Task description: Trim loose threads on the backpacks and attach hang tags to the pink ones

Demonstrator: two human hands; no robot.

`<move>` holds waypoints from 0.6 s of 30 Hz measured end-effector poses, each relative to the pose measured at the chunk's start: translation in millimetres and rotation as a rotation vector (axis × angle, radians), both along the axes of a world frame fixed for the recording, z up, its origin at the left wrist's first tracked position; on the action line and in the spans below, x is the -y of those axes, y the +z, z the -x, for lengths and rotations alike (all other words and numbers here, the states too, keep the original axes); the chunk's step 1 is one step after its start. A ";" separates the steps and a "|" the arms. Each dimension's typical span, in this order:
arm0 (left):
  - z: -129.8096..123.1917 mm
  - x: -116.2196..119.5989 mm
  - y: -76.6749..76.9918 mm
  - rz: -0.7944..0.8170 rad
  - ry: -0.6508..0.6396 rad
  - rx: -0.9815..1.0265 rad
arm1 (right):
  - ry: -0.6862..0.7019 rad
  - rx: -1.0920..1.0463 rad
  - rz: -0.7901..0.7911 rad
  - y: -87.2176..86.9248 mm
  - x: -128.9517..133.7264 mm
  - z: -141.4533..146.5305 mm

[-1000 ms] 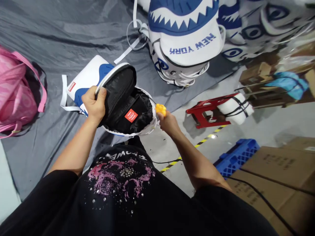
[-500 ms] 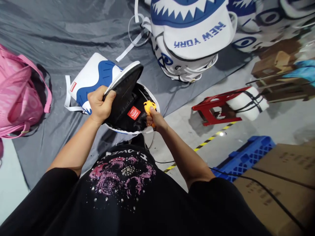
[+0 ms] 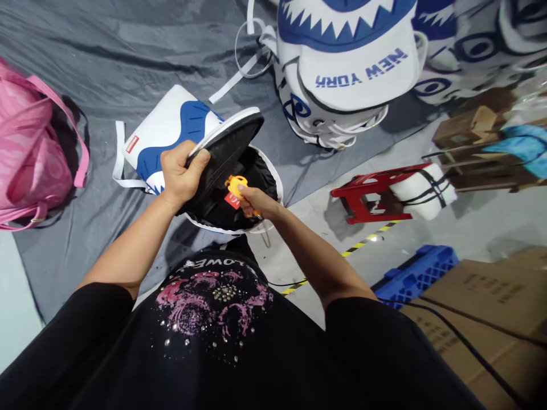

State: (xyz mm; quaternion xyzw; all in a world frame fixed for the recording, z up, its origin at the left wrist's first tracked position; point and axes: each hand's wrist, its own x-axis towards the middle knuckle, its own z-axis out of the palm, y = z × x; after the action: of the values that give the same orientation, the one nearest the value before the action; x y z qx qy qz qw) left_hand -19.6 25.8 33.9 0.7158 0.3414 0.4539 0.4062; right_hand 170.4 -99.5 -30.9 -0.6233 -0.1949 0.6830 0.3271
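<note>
1. "NEW YORK", upside down, blue, on the flap (image 3: 359,94) of the white shark-toothed backpack (image 3: 331,122), near the gray sheet's (image 3: 98,51) right edge.
2. "LOWE", upside down, on the black T-shirt (image 3: 209,359); neighbouring letters unclear.
3. Red tag (image 3: 132,143) on the blue-and-white bag panel (image 3: 164,117) and red lining label (image 3: 231,200): lettering too small.
4. Cardboard cartons (image 3: 482,285): print illegible.

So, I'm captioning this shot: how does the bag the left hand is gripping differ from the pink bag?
The gripped bag is white and blue outside, while the pink bag is patterned in pinks. The gripped bag gapes open, its black inside showing; no opening shows on the pink bag. The left hand holds the gripped bag, while no hand touches the visible part of the pink bag. Both are at least partly over the gray sheet.
</note>
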 end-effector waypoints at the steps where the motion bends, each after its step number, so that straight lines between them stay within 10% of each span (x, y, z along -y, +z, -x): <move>1: 1.2 -5.6 -1.5 0.009 0.008 0.013 | 0.002 0.054 -0.026 -5.0 -10.2 8.5; 6: 14.4 -58.8 -24.6 0.138 0.211 0.069 | 0.220 0.274 -0.014 -11.3 -39.1 13.0; 13: 24.3 -91.9 -74.8 0.274 0.423 -0.004 | 0.297 1.147 0.185 38.0 2.4 -73.5; 18: 19.3 -101.9 -79.8 0.312 0.428 -0.188 | 0.381 0.860 0.357 52.4 32.4 -62.4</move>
State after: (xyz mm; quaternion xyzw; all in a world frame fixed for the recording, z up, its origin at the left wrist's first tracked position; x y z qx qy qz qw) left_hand -38.9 127.7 -45.9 0.5954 0.5865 0.4029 0.3730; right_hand 232.7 -132.0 21.5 -0.8478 -0.3025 0.4349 -0.0250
